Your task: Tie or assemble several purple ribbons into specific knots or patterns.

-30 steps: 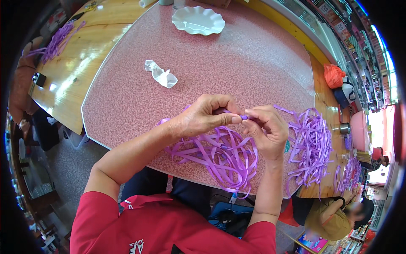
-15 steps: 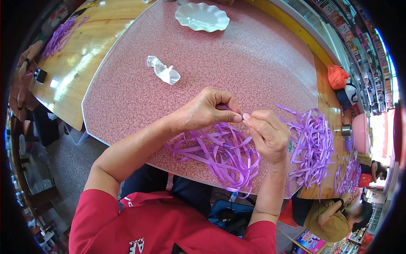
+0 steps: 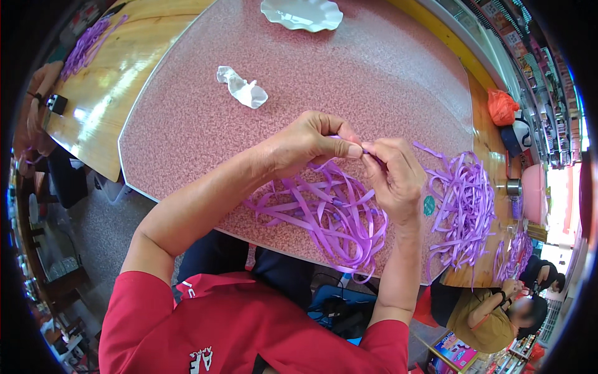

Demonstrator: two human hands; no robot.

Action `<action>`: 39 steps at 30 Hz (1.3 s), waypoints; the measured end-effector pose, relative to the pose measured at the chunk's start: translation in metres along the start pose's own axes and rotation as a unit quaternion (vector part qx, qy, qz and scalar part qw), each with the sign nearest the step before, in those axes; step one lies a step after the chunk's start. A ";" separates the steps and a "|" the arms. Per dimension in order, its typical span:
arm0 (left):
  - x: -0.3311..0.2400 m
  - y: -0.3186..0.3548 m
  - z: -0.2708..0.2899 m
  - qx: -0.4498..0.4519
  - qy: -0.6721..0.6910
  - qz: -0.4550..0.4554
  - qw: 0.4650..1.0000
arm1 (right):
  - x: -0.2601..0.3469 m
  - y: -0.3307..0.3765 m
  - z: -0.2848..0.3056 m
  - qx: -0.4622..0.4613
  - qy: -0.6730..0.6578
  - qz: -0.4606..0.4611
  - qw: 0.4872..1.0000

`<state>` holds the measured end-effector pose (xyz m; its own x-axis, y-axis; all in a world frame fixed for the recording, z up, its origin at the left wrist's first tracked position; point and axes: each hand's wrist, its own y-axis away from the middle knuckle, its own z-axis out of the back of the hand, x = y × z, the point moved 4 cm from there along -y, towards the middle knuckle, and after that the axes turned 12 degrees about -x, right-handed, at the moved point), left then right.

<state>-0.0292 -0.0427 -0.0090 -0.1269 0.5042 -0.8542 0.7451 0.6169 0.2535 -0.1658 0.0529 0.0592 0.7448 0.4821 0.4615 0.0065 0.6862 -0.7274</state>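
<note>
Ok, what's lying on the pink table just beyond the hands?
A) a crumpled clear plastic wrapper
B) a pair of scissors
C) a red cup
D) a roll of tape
A: a crumpled clear plastic wrapper lies on the pink table, past the left hand and right hand pinching a purple ribbon.

Pink speckled table (image 3: 386, 81), rounded corners, pale edge band. Lying on it: tangle of purple ribbon strips (image 3: 330, 215) at the near edge, partly hanging over; crumpled clear plastic wrapper (image 3: 243, 87) toward the middle; white scalloped dish (image 3: 302, 12) at the far side. Adjoining wooden table (image 3: 479, 118) on the right carries a second purple ribbon heap (image 3: 464, 209).
</note>
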 end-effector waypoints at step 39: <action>-0.001 0.010 -0.019 -0.045 -0.103 -0.145 0.983 | -0.005 0.009 -0.006 -0.056 -0.097 -0.110 0.988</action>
<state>-0.0338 -0.0254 0.0028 -0.1840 0.1717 -0.9678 0.6350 0.7723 0.0162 -0.1656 0.0537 0.0474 0.5751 0.4312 0.6952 0.2354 0.7266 -0.6455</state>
